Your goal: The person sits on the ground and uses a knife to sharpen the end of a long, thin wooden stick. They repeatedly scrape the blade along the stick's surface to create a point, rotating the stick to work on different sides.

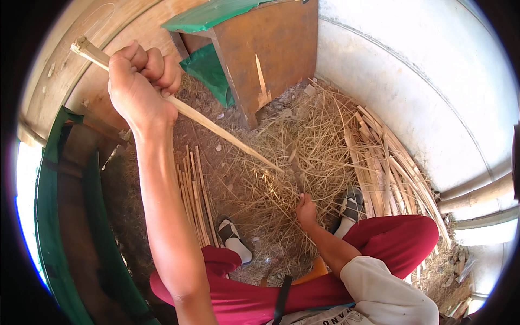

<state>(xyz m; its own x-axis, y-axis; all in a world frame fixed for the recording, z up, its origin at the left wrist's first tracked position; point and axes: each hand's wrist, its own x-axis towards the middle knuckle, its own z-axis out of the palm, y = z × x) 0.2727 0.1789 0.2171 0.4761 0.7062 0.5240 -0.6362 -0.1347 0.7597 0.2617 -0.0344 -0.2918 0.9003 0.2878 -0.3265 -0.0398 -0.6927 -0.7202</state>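
Observation:
My left hand (pixel 143 89) is raised at the upper left, its fingers wrapped round a long pale wooden or bamboo stick (pixel 222 135). The stick's thicker, rough end juts out above the fist. Its thin end slants down to the right, close to the knife blade; whether the two touch I cannot tell. Low in the middle, my right hand (pixel 306 211) is closed on the handle of a knife (pixel 296 172) with a long dark blade pointing away from me. Beneath the knife lies a heap of thin, straw-coloured shavings (pixel 325 135).
Split strips (pixel 379 173) are piled along the pale wall (pixel 411 70) on the right. Several slim sticks (pixel 194 195) lie beside my left shoe (pixel 229 230). A brown wooden cabinet (pixel 271 49) with a green cover stands at the back, and a green-edged bench-like frame (pixel 51 233) at the left.

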